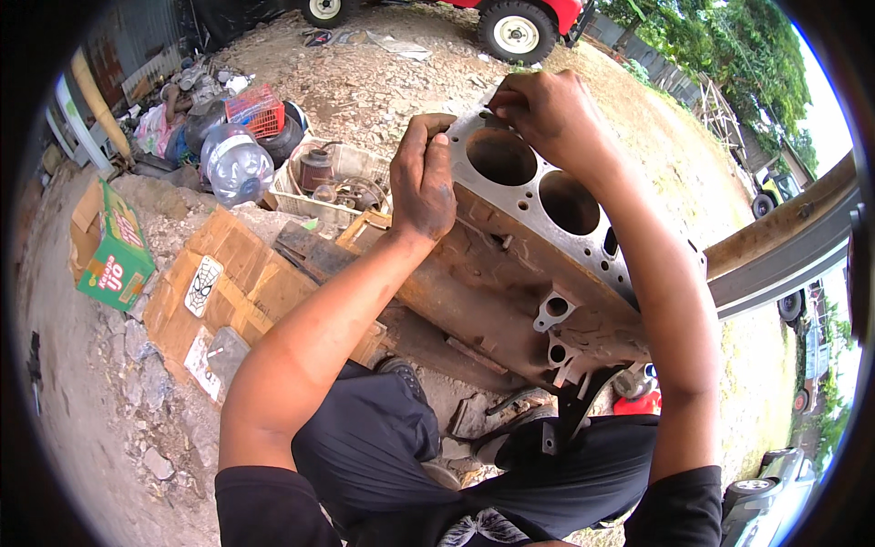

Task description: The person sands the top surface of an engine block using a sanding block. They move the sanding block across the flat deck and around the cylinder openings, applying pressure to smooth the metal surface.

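In front of me stands a rusty engine block [483, 264] with a pale, flat machined top face. Two round cylinder bores [501, 155] show in that face, with small bolt holes around them. My left hand [425, 178] grips the far left corner of the block, its fingers bent over the edge and the thumb raised beside them. At the far end of the top face, my right hand [551, 114] is closed, fingers curled down beside the nearer-visible bore; whatever they pinch is hidden. My right forearm covers part of the block's right side.
Flattened cardboard [237, 273] lies left of the block, with a green box [114, 246] beyond it. A crate of metal parts [319, 205], a clear plastic jug [237, 164] and a red basket [257, 111] sit farther off. A wooden beam [766, 219] is at right; a red vehicle [563, 14] stands behind.
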A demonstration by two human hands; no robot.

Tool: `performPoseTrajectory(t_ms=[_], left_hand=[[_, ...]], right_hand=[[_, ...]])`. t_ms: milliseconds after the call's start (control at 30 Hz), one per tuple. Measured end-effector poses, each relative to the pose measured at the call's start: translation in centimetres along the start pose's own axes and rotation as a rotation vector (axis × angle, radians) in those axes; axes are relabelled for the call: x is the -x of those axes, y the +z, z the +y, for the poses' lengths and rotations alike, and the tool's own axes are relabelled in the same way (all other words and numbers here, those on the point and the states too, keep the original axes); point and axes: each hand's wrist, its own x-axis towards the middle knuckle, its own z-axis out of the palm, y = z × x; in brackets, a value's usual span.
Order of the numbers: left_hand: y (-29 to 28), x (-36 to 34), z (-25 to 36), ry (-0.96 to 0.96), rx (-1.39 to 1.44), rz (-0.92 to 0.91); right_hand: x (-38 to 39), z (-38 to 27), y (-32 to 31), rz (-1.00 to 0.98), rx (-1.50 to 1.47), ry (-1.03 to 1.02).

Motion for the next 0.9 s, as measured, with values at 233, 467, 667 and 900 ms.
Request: performPoseTrajectory(t_ms=[233,467,667,900], left_hand=[[-0.3,0.0,-0.1,-0.035,-0.014,-0.019],[-0.8,0.0,-0.2,-0.054,0.002,-0.053],[-0.1,0.0,-0.3,-0.072,0.018,-0.048],[-0.1,0.0,-0.4,-0.042,0.021,-0.037]], right_hand=[[-1.9,1.7,1.9,0.176,-0.156,0.128],[0.5,4.6,-1.5,-0.223,-0.553,0.176],[-0.2,2.7,-1.5,-0.176,-0.251,0.182],[-1.6,2.9,-0.7,-0.206,-0.315,0.189]])
